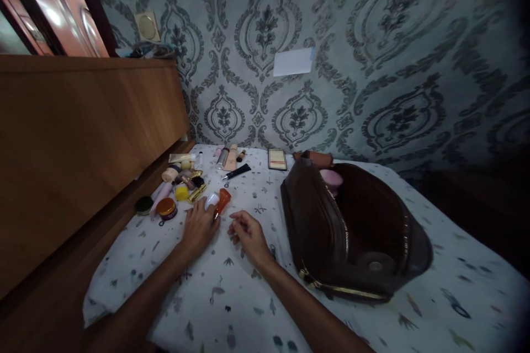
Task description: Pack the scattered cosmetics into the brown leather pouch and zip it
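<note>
Left hand (200, 227) fingers lie spread on the small orange tube (222, 202), light, slick, best pinched mid-body; right hand (247, 233) curled loosely, empty.

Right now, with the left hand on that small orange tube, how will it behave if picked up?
The orange tube looks small and slim, so probably light. It lies on its side on the soft sheet, so it may roll a little. Under the left hand, its smooth surface could be slippery.

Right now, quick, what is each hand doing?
Left hand: lying flat and open, fingers touching the orange bottle, not gripping it.
Right hand: loosely curled, holding nothing that shows.
</note>
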A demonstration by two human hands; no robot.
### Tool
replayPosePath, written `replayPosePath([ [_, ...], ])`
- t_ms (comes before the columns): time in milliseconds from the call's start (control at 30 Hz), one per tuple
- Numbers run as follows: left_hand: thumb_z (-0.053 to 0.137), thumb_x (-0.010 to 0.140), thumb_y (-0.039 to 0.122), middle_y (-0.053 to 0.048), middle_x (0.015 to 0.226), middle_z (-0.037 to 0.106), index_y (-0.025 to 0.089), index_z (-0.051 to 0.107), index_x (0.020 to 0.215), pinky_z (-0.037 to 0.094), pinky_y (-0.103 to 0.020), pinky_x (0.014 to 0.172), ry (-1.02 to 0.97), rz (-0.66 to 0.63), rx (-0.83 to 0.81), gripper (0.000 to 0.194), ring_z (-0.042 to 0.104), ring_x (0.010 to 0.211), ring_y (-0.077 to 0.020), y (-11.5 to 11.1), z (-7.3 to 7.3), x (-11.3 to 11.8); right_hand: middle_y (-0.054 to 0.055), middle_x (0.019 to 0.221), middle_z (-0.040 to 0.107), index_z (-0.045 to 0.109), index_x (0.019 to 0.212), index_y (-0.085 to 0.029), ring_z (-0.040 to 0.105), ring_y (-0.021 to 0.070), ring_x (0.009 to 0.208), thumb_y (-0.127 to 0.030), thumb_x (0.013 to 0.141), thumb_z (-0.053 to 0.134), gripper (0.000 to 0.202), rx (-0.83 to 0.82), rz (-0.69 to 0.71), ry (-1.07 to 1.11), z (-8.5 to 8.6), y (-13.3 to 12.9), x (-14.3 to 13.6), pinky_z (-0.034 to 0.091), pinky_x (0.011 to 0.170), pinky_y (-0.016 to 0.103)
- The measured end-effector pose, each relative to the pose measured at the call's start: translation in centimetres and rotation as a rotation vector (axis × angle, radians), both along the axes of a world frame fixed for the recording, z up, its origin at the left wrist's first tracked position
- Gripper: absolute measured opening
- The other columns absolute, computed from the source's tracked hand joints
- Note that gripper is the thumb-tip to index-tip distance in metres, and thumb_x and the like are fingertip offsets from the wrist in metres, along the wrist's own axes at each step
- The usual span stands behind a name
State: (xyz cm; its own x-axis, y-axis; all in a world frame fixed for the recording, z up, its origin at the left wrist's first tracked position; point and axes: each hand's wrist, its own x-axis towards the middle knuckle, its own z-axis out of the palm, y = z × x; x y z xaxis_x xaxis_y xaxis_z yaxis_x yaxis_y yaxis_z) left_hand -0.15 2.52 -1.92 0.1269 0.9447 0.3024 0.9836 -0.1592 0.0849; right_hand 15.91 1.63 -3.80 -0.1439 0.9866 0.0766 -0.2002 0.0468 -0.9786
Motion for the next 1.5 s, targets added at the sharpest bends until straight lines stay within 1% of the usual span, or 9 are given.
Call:
replayPosePath([
  [267, 0.059, 0.091, 0.027, -0.015, 0.137, 0.053, 0.021, 0.061, 0.111, 0.048, -0.046, 0.097, -0.082, -0.086, 0.052, 0.021, 0.054, 0.124, -0.0312, -0.1, -0.1, -0.6, -0.002, 0.069, 0.058, 0.061, 0.092, -0.018, 0.063, 0.0154, 0.066, -0.038, 0.076, 0.063, 0.025, -0.011, -0.003, -0.001, 0.0, 0.0, 0.0, 0.045, 0.048, 0.022],
  [433, 0.05, 0.095, 0.026, -0.008, 0.111, 0.065, 0.022, 0.058, 0.104, 0.051, -0.038, 0.088, -0.146, -0.111, 0.077, 0.012, 0.061, 0.106, -0.024, 0.6, 1.1, -1.7, -0.001, 0.07, 0.059, 0.061, 0.093, -0.018, 0.062, 0.0157, 0.067, -0.038, 0.077, 0.063, 0.025, -0.016, -0.004, -0.018, 0.2, -0.1, 0.0, 0.046, 0.05, 0.023],
  [533, 0.046, 0.094, 0.017, -0.009, 0.108, 0.065, 0.021, 0.057, 0.109, 0.049, -0.039, 0.091, -0.159, -0.083, 0.092, 0.019, 0.06, 0.107, -0.0254, 1.8, 2.2, -2.8, -0.001, 0.069, 0.059, 0.061, 0.093, -0.019, 0.062, 0.016, 0.066, -0.039, 0.077, 0.063, 0.026, -0.017, -0.006, -0.027, 0.3, -0.2, 0.1, 0.046, 0.051, 0.023],
  [700, 0.047, 0.095, 0.015, -0.011, 0.116, 0.063, 0.018, 0.06, 0.112, 0.047, -0.042, 0.098, -0.13, -0.083, 0.064, 0.022, 0.057, 0.114, -0.0259, 5.7, 3.7, -3.1, -0.002, 0.065, 0.06, 0.061, 0.092, -0.018, 0.056, 0.0131, 0.057, -0.041, 0.08, 0.062, 0.026, -0.004, -0.016, -0.052, 0.3, -0.8, 0.3, 0.044, 0.051, 0.024],
  [867, 0.06, 0.095, 0.031, -0.009, 0.128, 0.061, 0.018, 0.06, 0.123, 0.048, -0.05, 0.101, -0.076, -0.108, -0.008, 0.031, 0.058, 0.118, -0.0257, 11.6, 4.3, -0.1, -0.002, 0.064, 0.058, 0.059, 0.091, -0.017, 0.056, 0.0139, 0.058, -0.045, 0.081, 0.061, 0.03, -0.007, -0.004, -0.074, 0.4, -1.4, 0.4, 0.042, 0.051, 0.024],
  [1033, 0.062, 0.094, 0.037, -0.011, 0.136, 0.056, 0.019, 0.056, 0.131, 0.05, -0.052, 0.099, -0.068, 0.039, -0.068, 0.042, 0.058, 0.119, -0.0276, 17.7, 4.2, 3.4, -0.002, 0.064, 0.057, 0.058, 0.092, -0.017, 0.051, 0.0121, 0.055, -0.047, 0.084, 0.057, 0.031, -0.03, 0.027, -0.12, 0.5, -1.4, 0.5, 0.038, 0.05, 0.023],
  [1167, 0.062, 0.094, 0.039, -0.011, 0.135, 0.057, 0.019, 0.054, 0.133, 0.052, -0.05, 0.096, -0.101, 0.194, -0.131, 0.044, 0.06, 0.116, -0.027, 21.3, 4.2, 5.2, -0.002, 0.061, 0.056, 0.057, 0.09, -0.018, 0.047, 0.0118, 0.053, -0.05, 0.083, 0.058, 0.033, -0.06, 0.024, -0.119, 0.4, -1.2, 0.5, 0.033, 0.047, 0.022],
  [1333, 0.062, 0.094, 0.039, -0.012, 0.138, 0.055, 0.019, 0.053, 0.135, 0.05, -0.053, 0.099, -0.118, 0.273, -0.226, 0.046, 0.058, 0.12, -0.0285, 23.7, 4.1, 6.5, -0.003, 0.06, 0.054, 0.057, 0.088, -0.019, 0.048, 0.0118, 0.053, -0.053, 0.08, 0.06, 0.035, -0.095, 0.022, -0.091, 0.5, -1.0, 0.6, 0.036, 0.05, 0.023],
  [1500, 0.062, 0.094, 0.038, -0.012, 0.138, 0.054, 0.019, 0.053, 0.135, 0.052, -0.051, 0.097, -0.098, 0.26, -0.246, 0.046, 0.058, 0.119, -0.028, 24.2, 4.6, 6.5, -0.002, 0.061, 0.055, 0.056, 0.089, -0.018, 0.051, 0.013, 0.056, -0.056, 0.079, 0.059, 0.04, -0.117, 0.041, -0.106, 0.7, -0.9, 0.7, 0.038, 0.053, 0.024],
])
